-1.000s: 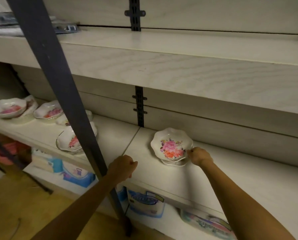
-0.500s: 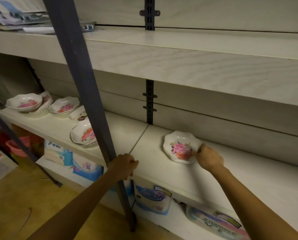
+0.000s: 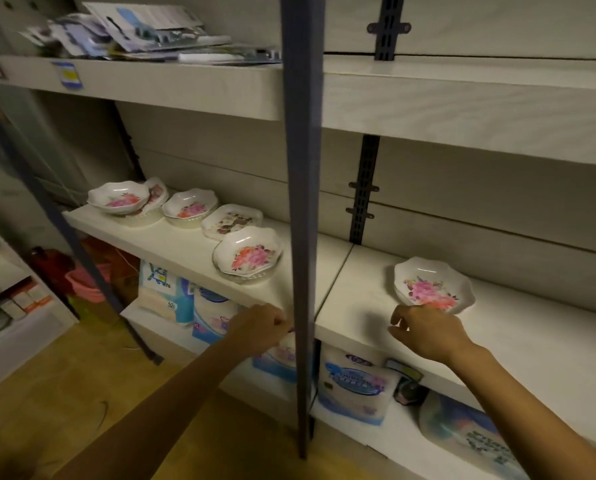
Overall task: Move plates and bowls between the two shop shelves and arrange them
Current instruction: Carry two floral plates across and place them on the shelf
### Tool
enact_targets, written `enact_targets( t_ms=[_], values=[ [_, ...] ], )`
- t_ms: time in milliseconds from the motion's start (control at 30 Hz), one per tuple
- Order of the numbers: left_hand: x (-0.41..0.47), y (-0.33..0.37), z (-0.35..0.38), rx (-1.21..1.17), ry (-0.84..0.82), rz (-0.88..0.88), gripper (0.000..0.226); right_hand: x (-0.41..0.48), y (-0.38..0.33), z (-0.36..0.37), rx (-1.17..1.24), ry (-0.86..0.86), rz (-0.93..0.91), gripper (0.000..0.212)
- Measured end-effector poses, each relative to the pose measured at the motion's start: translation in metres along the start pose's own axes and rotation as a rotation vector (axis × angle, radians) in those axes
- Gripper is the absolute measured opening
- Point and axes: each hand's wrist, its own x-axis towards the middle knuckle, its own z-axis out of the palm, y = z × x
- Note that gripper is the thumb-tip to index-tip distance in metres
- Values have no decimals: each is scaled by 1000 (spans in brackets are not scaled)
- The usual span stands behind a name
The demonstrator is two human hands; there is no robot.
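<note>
A white scalloped bowl with pink flowers (image 3: 433,285) rests alone on the right shelf (image 3: 518,341). My right hand (image 3: 426,332) hovers just in front of it, fingers apart, holding nothing. On the left shelf (image 3: 172,244) stand several floral dishes: a stack of bowls near the post (image 3: 248,254), a squarish plate (image 3: 232,221), a bowl (image 3: 190,208) and a far bowl (image 3: 119,198). My left hand (image 3: 262,329) is curled at the shelf's front edge beside the dark post (image 3: 301,237), nothing visible in it.
An upper shelf (image 3: 463,109) overhangs the bowls; papers and packets (image 3: 144,32) lie on its left end. Tissue packs (image 3: 355,386) fill the bottom shelf. A pink basin (image 3: 85,282) and boxes (image 3: 19,303) sit at floor level to the left.
My right hand has let go of the bowl's rim and drawn back toward the shelf front, fingers opening. The view has swung left, showing more of the left shelf.
</note>
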Motion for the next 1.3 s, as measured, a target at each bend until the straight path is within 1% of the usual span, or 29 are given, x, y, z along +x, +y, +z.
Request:
enact_targets(
  t_ms=[133, 233, 333, 433, 533, 600, 667, 733, 933, 1067, 1133, 1200, 1300],
  values=[
    [-10, -59, -34, 44, 70, 3, 34, -8, -60, 1, -53, -79, 12, 36],
    [-14, -101, -57, 111, 85, 30, 30, -8, -107, 4, -36, -107, 22, 36],
    [-13, -136, -78, 134, 98, 32, 24, -5, -151, 7, 30, -107, 27, 35],
    [-9, -164, -99, 128, 115, 31, 26, 3, -189, 5, 66, -83, 53, 32],
    [1, -184, -117, 131, 128, 48, 33, 18, -218, 3, 108, -71, 83, 32],
    [11, -194, -126, 121, 132, 43, 32, 32, -232, 3, 131, -74, 96, 33],
    [24, -200, -134, 95, 142, 55, 28, 47, -242, 4, 145, -85, 115, 37],
    [40, -203, -141, 69, 141, 84, 30, 65, -248, 4, 185, -73, 141, 40],
    [104, -211, -163, 106, 97, 101, 32, 131, -246, 10, 222, 38, 272, 47],
    [142, -217, -180, 178, 35, 104, 33, 167, -248, 16, 208, 0, 397, 49],
    [159, -219, -187, 202, 30, 128, 34, 181, -250, 20, 156, -3, 444, 50],
    [173, -222, -194, 207, 21, 146, 33, 191, -252, 22, 90, -23, 481, 47],
    [193, -226, -199, 230, -10, 170, 34, 203, -252, 24, 37, -49, 541, 32]
  ],
)
